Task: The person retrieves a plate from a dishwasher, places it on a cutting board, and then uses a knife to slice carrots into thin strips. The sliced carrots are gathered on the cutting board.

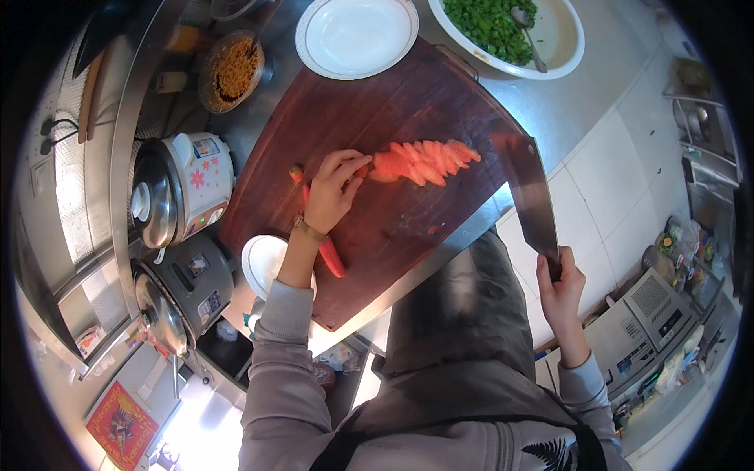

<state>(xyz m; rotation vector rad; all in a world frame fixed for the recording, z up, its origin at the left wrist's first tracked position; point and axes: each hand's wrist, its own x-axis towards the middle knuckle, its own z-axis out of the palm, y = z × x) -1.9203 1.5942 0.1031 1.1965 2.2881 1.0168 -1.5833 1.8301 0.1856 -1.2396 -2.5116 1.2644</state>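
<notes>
Overlapping carrot slices point(433, 160) lie in a row on a dark wooden cutting board point(406, 229). My left hand point(334, 191) is at the left end of the row, its fingertips and thumb pinched on a small, partly hidden carrot piece point(361, 172). My right hand point(562, 288) grips the handle of a cleaver point(527, 188). The broad blade is held off to the right of the slices, apart from them, over the board's right edge. A long carrot piece point(331, 259) lies partly under my left wrist, and a carrot top stub point(296, 172) is beside it.
A white plate point(356, 38) overlaps the board's far edge, near a basin point(565, 44) of chopped greens with a spoon. A small plate point(254, 259) sits under my left forearm. Two rice cookers point(203, 176) and a bowl of crumbly food point(235, 70) stand left.
</notes>
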